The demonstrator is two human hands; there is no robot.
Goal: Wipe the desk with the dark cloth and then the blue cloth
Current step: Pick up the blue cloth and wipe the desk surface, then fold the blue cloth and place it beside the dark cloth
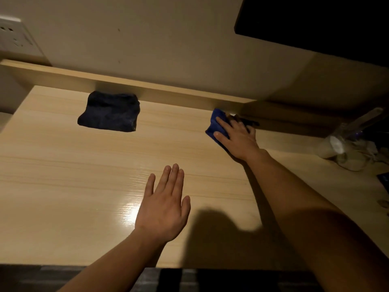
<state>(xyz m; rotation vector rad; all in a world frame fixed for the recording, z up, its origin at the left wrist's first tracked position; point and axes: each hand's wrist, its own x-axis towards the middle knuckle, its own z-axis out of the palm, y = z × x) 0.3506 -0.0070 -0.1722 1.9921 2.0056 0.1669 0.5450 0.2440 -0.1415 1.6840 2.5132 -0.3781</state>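
Observation:
The dark cloth (109,111) lies folded at the back left of the light wooden desk (63,186), against the raised back ledge, with no hand on it. The blue cloth (216,125) sits at the back right, mostly covered by my right hand (236,137), which presses flat on it with fingers spread over the fabric. My left hand (164,205) hovers or rests palm down over the middle of the desk, fingers straight and together, holding nothing.
A raised wooden ledge (147,89) runs along the desk's back. A wall socket (12,36) is at upper left, a dark screen (315,24) at upper right. Pale containers and clutter (345,152) stand at the right edge.

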